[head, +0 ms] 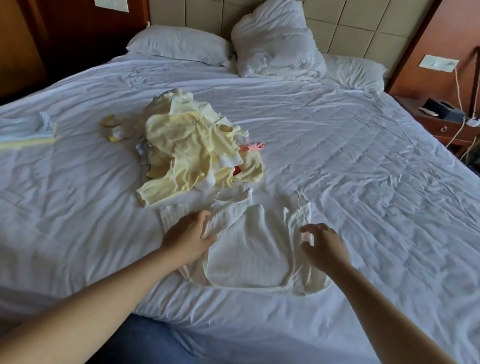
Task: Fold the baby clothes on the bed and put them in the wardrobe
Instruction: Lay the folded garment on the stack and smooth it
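Your left hand [190, 231] pinches the left side of the white top [252, 249], laid flat on the bed [363, 168] near the front edge. Right hand [324, 246] sits over its right edge, fingers apart & half-curled; can't tell if touching. Yellow clothes pile [189, 149] lies just behind.

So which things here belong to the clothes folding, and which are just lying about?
Job: white garment gripped by the left hand, yellow clothes pile, laid-out pieces far left.
Lying about: pillows, bunched duvet, nightstand.
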`<state>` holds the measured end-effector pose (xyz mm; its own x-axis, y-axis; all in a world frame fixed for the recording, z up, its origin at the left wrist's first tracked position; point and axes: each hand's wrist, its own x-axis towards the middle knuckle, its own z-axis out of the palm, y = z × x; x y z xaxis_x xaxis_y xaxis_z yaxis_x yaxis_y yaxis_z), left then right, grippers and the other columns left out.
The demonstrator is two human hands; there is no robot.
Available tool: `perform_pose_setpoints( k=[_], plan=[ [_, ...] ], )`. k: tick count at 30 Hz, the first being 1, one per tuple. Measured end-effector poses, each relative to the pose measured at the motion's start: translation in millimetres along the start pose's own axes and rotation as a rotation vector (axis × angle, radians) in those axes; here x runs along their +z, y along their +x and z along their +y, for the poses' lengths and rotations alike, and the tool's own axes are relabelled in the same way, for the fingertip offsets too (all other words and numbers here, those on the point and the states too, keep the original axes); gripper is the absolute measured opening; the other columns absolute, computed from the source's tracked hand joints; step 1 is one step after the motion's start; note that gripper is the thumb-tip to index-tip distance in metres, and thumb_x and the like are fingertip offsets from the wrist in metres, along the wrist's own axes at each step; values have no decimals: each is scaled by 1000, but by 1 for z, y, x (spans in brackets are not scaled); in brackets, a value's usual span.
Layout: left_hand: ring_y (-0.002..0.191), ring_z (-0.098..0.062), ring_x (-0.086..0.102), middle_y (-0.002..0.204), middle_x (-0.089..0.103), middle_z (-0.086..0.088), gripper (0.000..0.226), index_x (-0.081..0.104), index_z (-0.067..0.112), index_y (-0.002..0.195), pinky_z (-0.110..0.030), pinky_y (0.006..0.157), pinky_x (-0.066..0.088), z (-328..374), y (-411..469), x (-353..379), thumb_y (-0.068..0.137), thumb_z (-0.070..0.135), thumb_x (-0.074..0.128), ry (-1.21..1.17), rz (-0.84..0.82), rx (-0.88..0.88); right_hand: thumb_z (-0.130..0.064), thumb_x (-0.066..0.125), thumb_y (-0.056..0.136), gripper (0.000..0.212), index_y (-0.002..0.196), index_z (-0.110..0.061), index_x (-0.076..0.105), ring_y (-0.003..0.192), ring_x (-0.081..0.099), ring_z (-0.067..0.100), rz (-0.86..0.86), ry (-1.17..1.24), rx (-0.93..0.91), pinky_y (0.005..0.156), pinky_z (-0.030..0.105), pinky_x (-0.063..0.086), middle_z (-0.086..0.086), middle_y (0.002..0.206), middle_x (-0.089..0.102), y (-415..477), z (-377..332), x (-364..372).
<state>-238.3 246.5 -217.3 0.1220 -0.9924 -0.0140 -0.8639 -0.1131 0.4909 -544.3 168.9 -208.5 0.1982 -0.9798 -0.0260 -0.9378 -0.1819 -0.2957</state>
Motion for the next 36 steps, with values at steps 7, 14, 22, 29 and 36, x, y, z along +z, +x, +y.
perform_pose_setpoints(
  k=[7,14,22,29,36],
  plan=[
    [128,-25,48,148,40,-2,84,21,25,150,-40,96,47,8,29,21,84,59,61,30,-32,-125,-21,59,86,50,135,-22,51,128,43,27,5,43,5,101,39,39,5,141,44,14,-9,19],
    [79,-20,56,97,55,3,22,50,22,80,-31,64,40,6,48,16,89,42,55,-45,136,-175,-23,56,89,38,127,-26,59,137,36,18,-28,103,-208,107,37,36,-3,134,53,40,-55,30],
    [65,-25,52,71,50,1,39,42,15,58,-30,54,29,-38,35,-17,88,35,56,83,240,-217,-23,49,94,46,139,-33,49,138,37,22,-198,122,-348,112,41,32,-2,145,49,72,-136,44],
    [89,-21,58,95,61,4,9,62,22,82,-30,64,41,-44,33,-18,78,14,65,125,236,69,-21,42,97,44,140,-29,48,137,39,19,-177,77,-275,120,40,15,0,146,48,82,-138,55],
    [117,-20,55,124,63,2,31,61,21,125,-35,90,47,-8,76,5,98,17,47,70,46,209,-21,36,99,44,141,-25,46,131,44,25,-162,-51,-183,108,38,33,3,141,52,96,-117,42]
  ],
)
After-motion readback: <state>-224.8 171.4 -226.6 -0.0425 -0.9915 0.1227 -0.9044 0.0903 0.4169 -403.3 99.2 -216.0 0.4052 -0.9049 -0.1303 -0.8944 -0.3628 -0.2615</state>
